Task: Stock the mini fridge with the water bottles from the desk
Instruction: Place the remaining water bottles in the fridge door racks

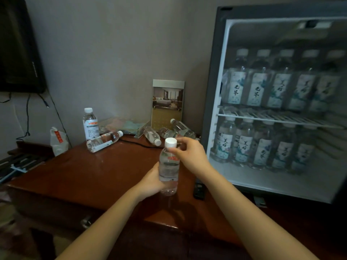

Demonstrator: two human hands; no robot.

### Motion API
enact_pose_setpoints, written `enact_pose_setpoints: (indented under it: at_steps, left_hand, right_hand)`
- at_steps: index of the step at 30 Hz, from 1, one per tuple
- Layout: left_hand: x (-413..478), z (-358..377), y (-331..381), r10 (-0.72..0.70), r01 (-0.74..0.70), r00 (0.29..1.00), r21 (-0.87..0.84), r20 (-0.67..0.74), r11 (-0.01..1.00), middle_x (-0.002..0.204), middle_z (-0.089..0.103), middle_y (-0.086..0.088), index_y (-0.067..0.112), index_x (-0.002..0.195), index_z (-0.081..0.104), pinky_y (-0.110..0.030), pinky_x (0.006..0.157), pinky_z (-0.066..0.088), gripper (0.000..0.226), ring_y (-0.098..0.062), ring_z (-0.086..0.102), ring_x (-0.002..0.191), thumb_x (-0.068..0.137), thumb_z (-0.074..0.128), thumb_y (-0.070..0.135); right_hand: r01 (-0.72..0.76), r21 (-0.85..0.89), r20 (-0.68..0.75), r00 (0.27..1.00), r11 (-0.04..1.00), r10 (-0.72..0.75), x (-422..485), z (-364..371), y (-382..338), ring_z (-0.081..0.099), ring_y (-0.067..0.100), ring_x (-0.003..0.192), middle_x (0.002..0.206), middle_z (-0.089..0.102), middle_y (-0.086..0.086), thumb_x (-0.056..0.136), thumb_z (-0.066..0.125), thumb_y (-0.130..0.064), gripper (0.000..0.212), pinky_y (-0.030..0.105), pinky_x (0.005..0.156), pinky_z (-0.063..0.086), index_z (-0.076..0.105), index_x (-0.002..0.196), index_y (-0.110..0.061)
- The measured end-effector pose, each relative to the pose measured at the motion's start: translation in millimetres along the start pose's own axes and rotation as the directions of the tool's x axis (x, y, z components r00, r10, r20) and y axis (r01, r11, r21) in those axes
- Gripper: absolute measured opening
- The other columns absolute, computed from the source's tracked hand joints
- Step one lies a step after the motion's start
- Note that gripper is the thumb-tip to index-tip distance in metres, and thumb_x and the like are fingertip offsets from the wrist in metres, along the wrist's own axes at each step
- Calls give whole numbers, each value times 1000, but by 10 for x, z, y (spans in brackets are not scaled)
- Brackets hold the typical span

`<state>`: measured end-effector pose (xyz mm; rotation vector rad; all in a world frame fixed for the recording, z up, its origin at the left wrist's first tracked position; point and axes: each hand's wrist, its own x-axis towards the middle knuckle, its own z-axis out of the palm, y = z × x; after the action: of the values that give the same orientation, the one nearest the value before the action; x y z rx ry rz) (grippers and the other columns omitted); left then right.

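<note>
Six loose water bottles (90,123) (one held upright), ten front-row bottles (255,91) in the mini fridge (214,91), one picture stand (167,102)

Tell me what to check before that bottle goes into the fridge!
1. Grip: ok. The left hand holds the bottle by its body, and the right hand pinches it just below the cap.
2. Cap on: ok, white and in place.
3. Front of the mini fridge open: cannot tell; a glass door may cover it.
4. Room inside: ok, there is bare floor in front of the lower row.
5. The desk emptied: not ok; a standing bottle and lying bottles remain.
</note>
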<state>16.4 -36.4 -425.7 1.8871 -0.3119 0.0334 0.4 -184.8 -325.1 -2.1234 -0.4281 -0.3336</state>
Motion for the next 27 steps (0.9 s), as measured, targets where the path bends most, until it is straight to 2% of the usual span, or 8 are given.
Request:
enact_pose_setpoints:
  at_steps: [5,8,12,15,17,20,24,27]
  left_hand:
    - [-190,195,42,-109,117,992,-134,65,984,118,61,6,33,115,41,-30,92,49,79,-6,60,108,52,89,37]
    - [-294,290,99,-92,104,993,-193,70,976,111,68,3,28,115,49,-29,90,50,66,-8,64,103,60,85,27]
    - [-457,445,236,-57,87,993,-303,105,949,107,70,-5,15,116,57,-35,86,53,45,-21,66,101,75,74,21]
    - [-524,603,447,-41,102,989,-461,141,881,107,67,-15,11,115,60,-40,81,55,38,-28,65,95,81,63,28]
    - [-521,713,634,-23,94,990,-548,136,831,98,69,-17,12,108,65,-37,69,56,38,-26,68,83,79,56,35]
    - [-470,839,870,45,96,979,-651,197,753,93,66,-20,5,116,60,-30,57,53,51,-26,67,73,86,42,42]
    - [-435,1229,1146,61,130,935,-499,349,857,82,67,-16,2,112,61,-33,61,53,65,-24,66,68,83,36,55]
    - [-498,1632,1317,117,13,926,-339,360,941,82,74,-4,16,99,70,-29,63,54,64,-18,70,73,80,32,64]
  right_hand:
    - [-120,132,55,992,984,114,-320,-199,242,63,13,89,103,68,4,92,56,-19,28,24,77,51,63,118,-12]
    - [-210,242,181,969,947,168,-532,-223,419,64,8,93,101,68,-2,94,52,-16,28,16,70,49,59,121,-17]
    - [-231,356,289,949,905,128,-778,-271,548,65,-9,80,92,67,-16,95,51,-15,35,5,58,47,53,113,-44]
    - [-269,412,313,939,871,142,-901,-399,551,65,3,96,103,69,-10,94,52,-29,35,21,78,53,50,117,-55]
    - [-271,425,290,945,864,154,-989,-547,566,61,13,109,115,65,-3,93,53,-35,38,39,96,48,48,128,-47]
    - [-218,427,201,969,877,143,-1128,-775,561,59,15,110,119,63,-4,90,58,-32,49,38,97,45,44,136,-34]
    - [-119,558,40,992,822,116,-1348,-1150,534,62,13,109,125,60,-1,91,57,-21,57,32,92,52,33,138,-41]
    - [-61,606,-36,994,793,103,-1587,-1444,521,53,14,122,140,49,-5,92,54,-17,69,42,105,42,17,144,-43]
